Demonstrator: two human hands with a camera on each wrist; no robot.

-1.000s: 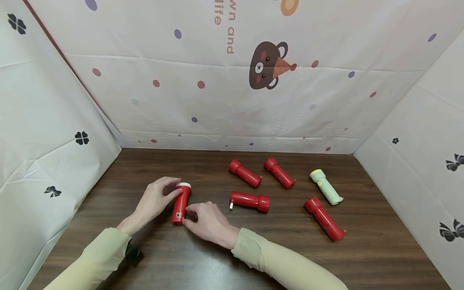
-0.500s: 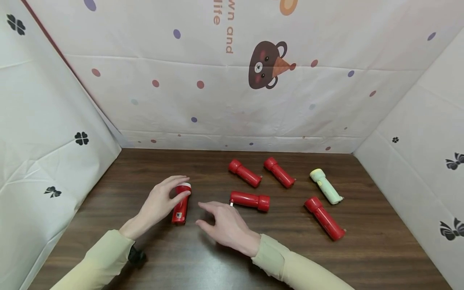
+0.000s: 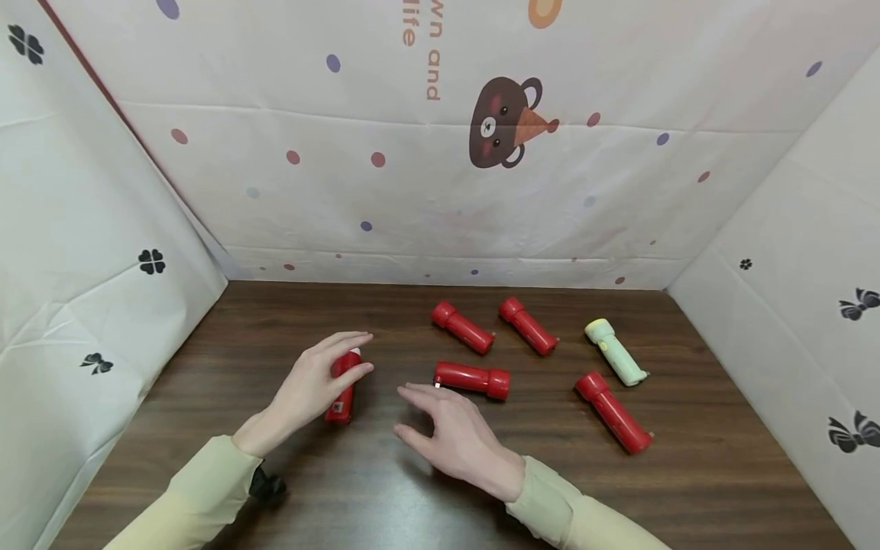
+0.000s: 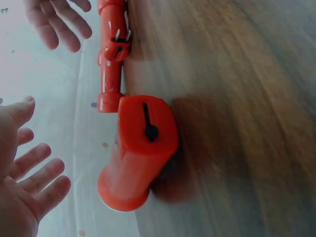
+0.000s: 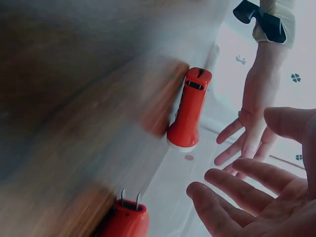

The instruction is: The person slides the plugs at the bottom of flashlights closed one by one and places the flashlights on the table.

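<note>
Fingers spread and thumbs apart, left hand [image 3: 311, 388] hovers over a red flashlight [image 5: 188, 113], right hand [image 3: 459, 437] above the tabletop [image 3: 371, 496].

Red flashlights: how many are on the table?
5: left flashlight, partly covered by the left hand; middle flashlight, beyond the right hand; back-left flashlight; back-right flashlight; right flashlight, in front of the green flashlight. None seems fully hidden.
</note>
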